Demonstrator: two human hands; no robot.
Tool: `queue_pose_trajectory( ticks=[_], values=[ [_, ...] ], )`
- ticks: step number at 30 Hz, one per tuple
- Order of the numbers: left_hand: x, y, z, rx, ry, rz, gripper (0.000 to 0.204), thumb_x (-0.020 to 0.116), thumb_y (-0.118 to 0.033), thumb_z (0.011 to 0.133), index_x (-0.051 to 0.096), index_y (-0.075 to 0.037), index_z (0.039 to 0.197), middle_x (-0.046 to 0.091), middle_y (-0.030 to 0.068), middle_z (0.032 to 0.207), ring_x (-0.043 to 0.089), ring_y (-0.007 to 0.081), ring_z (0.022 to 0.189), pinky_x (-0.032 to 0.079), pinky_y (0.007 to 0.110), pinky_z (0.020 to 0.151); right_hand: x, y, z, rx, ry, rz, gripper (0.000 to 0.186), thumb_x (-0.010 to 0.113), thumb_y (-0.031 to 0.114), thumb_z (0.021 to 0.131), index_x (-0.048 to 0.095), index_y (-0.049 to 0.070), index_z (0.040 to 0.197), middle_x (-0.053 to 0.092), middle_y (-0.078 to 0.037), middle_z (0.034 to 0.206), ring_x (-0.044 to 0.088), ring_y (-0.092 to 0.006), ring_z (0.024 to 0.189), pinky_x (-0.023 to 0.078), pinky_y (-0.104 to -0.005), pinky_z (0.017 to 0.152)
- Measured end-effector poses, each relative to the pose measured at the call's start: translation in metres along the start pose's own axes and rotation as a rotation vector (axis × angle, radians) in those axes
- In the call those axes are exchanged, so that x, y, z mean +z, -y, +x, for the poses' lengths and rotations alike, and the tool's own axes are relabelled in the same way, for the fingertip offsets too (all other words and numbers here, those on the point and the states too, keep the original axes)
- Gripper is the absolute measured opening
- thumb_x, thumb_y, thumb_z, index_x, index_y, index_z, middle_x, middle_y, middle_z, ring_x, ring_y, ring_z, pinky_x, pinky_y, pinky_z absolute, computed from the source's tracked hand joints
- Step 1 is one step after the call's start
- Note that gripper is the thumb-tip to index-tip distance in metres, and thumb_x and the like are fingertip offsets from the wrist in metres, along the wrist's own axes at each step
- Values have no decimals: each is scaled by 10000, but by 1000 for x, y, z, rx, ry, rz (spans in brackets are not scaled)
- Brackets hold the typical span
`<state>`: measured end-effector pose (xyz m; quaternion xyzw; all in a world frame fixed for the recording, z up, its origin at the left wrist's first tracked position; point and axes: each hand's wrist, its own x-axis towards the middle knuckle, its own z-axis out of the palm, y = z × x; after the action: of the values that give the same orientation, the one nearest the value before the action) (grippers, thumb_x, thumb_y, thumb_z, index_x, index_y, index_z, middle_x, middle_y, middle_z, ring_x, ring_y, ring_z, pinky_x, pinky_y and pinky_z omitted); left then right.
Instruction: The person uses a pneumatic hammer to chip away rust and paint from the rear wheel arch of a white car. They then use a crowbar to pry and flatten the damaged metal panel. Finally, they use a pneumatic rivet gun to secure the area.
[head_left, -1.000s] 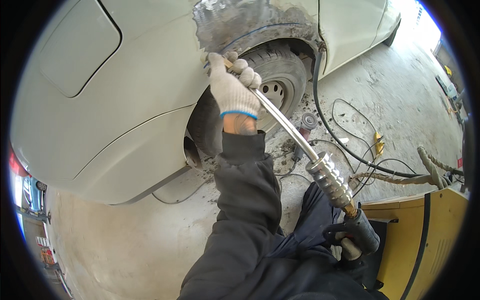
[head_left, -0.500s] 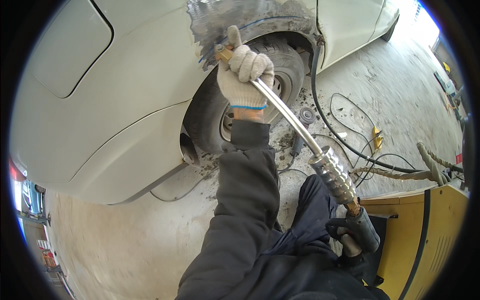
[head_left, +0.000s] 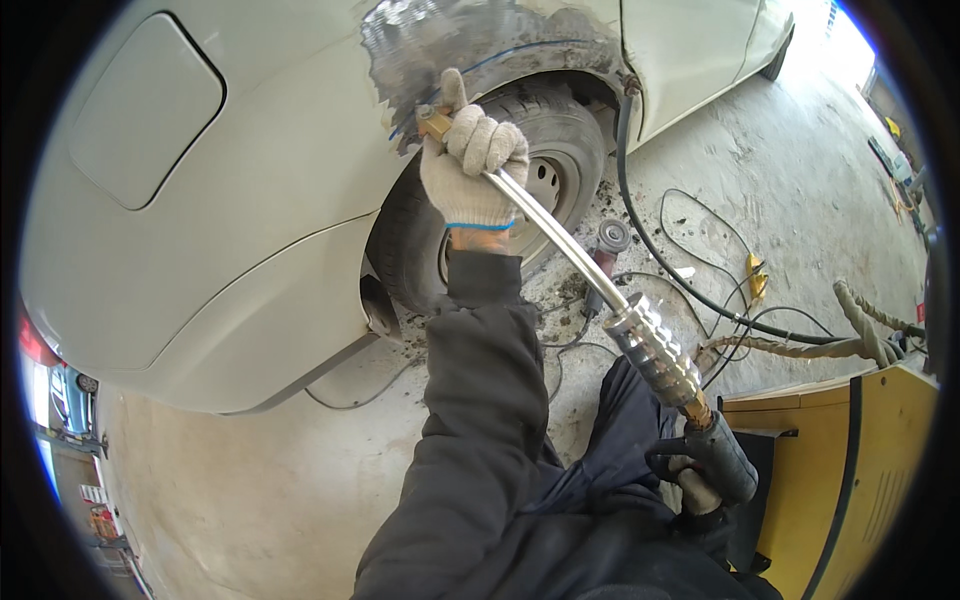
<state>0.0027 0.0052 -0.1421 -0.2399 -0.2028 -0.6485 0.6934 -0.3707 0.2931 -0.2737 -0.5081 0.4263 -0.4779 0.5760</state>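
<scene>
My gloved left hand (head_left: 473, 165) is wrapped round the front of a slide-hammer dent puller (head_left: 560, 240), close to its brass-coloured tip, with one finger raised. The tip is at the lower edge of a bare, ground metal patch (head_left: 440, 50) on the car's wheel arch; I cannot tell whether it touches. Down the steel rod sits the ribbed sliding weight (head_left: 655, 348), near the black pistol handle (head_left: 728, 462). My right hand (head_left: 697, 490), also gloved, closes round that handle and is partly hidden by it. A blue line curves across the ground patch.
Below the arch is the car's wheel (head_left: 405, 235). An angle grinder (head_left: 608, 245) lies on the floor among dark debris and loose cables. A thick black cable (head_left: 640, 225) runs from the arch to the right. A yellow machine cabinet (head_left: 815, 470) stands close at my right.
The view has tilted slightly, so the car sits a little lower in it. My left hand and the puller's tip have shifted slightly left; both grips are kept.
</scene>
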Motion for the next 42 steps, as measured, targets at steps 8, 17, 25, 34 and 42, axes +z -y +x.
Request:
queue_pose_trajectory(
  ticks=[8, 17, 25, 34, 42],
  values=[
    [67, 110, -100, -379, -283, 486, 501, 520, -508, 1015, 578, -119, 705, 606, 82, 692, 687, 290, 765, 561, 496, 855, -6, -4, 7, -31, 57, -18, 342, 565, 31, 787, 686, -34, 1100, 648, -52, 940, 616, -198, 884, 507, -339, 826],
    [68, 124, -116, -393, -705, 796, 530, 403, -482, 1061, 495, -115, 690, 605, 96, 663, 650, 242, 662, 563, 409, 752, -7, 2, 7, -16, 37, 83, 347, 680, 155, 826, 656, -8, 1130, 661, -77, 954, 626, -215, 896, 509, -368, 843],
    [45, 149, -151, -478, -653, 822, 546, 383, -437, 1076, 468, -103, 653, 608, 158, 704, 650, 309, 696, 543, 425, 722, -27, -23, -1, -117, 23, 185, 391, 701, 204, 811, 651, -5, 1137, 659, -79, 944, 625, -221, 888, 508, -371, 830],
    [48, 126, -119, -378, -660, 673, 549, 413, -447, 1075, 381, -142, 619, 557, 134, 672, 656, 339, 665, 574, 516, 674, -14, -45, -5, -14, -21, 246, 321, 697, 260, 814, 641, 21, 1021, 627, -86, 928, 645, -262, 896, 545, -419, 866],
    [50, 117, -119, -383, -669, 663, 537, 421, -425, 1068, 389, -139, 615, 568, 154, 662, 656, 338, 661, 551, 445, 698, -9, -37, 0, -18, -21, 179, 311, 703, 268, 800, 641, 24, 983, 636, -93, 923, 658, -274, 878, 552, -428, 826]
  ],
)
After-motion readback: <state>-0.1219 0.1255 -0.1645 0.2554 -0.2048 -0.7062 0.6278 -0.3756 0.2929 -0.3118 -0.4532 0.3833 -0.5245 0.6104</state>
